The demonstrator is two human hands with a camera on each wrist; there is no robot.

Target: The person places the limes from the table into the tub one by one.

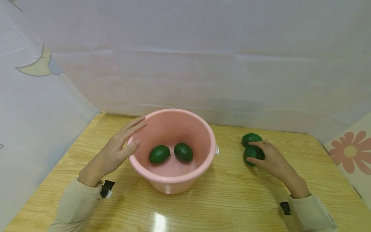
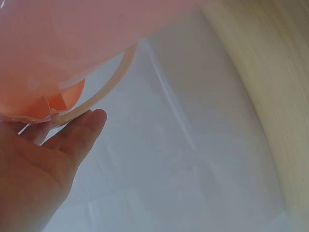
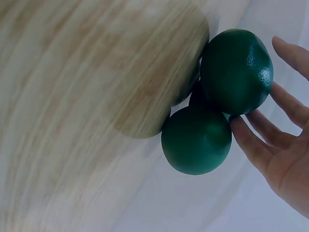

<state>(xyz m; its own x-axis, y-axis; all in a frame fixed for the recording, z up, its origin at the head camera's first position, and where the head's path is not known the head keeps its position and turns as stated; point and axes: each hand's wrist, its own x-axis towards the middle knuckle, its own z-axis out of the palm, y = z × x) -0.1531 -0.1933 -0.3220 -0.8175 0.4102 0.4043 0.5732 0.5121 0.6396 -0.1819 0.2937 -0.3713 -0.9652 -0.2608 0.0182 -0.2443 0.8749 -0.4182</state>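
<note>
Presently, the left hand (image 1: 114,149) rests at the rim of the pink bucket (image 1: 181,179), fingers extended and without a grip. The right hand (image 1: 272,158), fingers loosely spread, is around the nearer fruit (image 1: 251,153), green, not clenched on it. The farther fruit (image 1: 250,138) lies just beyond, on the table (image 1: 226,199). The bucket contains two green fruits (image 1: 159,154).

Tabletop nook, wider setting unclear: pale flower-print sheets (image 1: 185,71) behind and beside a wood-grain table (image 1: 220,203).
</note>
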